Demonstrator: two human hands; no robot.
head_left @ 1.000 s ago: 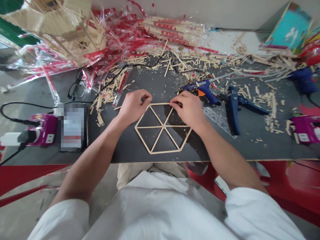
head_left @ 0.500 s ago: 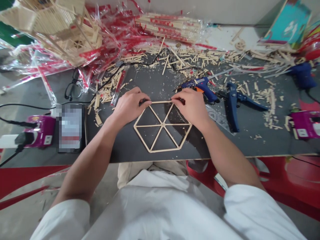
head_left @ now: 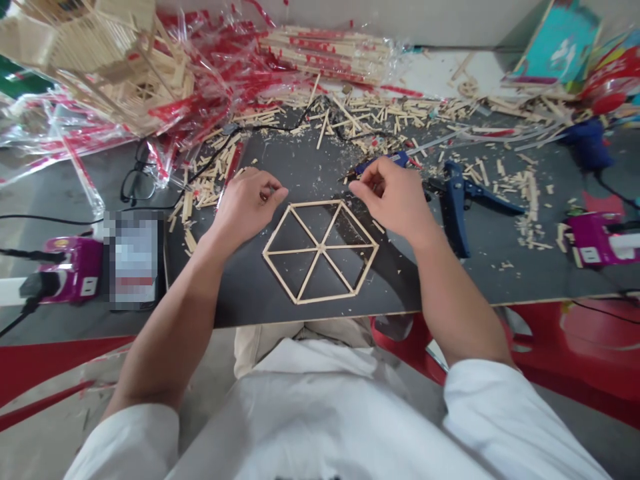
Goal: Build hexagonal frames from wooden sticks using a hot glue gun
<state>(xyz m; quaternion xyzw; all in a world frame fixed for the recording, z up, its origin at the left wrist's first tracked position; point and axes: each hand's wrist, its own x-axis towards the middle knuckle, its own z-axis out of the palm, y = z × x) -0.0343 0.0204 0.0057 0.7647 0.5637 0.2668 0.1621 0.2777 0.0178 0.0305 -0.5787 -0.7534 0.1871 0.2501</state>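
On the dark tabletop in front of me lies a flat hexagonal frame of thin wooden sticks (head_left: pixel 320 248), with spokes meeting at its middle. My left hand (head_left: pixel 249 203) hovers just off its upper left corner, fingers curled and thumb slightly apart, holding nothing. Over the upper right corner is my right hand (head_left: pixel 395 200), thumb and forefinger parted with nothing between them. Both hands are clear of the frame. Partly hidden behind my right hand lies a blue glue gun (head_left: pixel 400 159). To its right rests a blue hand cutter (head_left: pixel 456 207) with its handles spread.
Cut stick scraps (head_left: pixel 400 113) litter the table's back. A larger stick model (head_left: pixel 110 53) and red-and-clear wrappers (head_left: pixel 215 60) fill the back left. At left are glasses (head_left: pixel 137 185), a phone (head_left: pixel 134 260) and a purple power adapter (head_left: pixel 75 267); another purple adapter (head_left: pixel 595 239) sits at right.
Both hands have let go of the frame's upper corners and drawn outward and up from it. The frame stays flat on the table; the whole view has shifted slightly.
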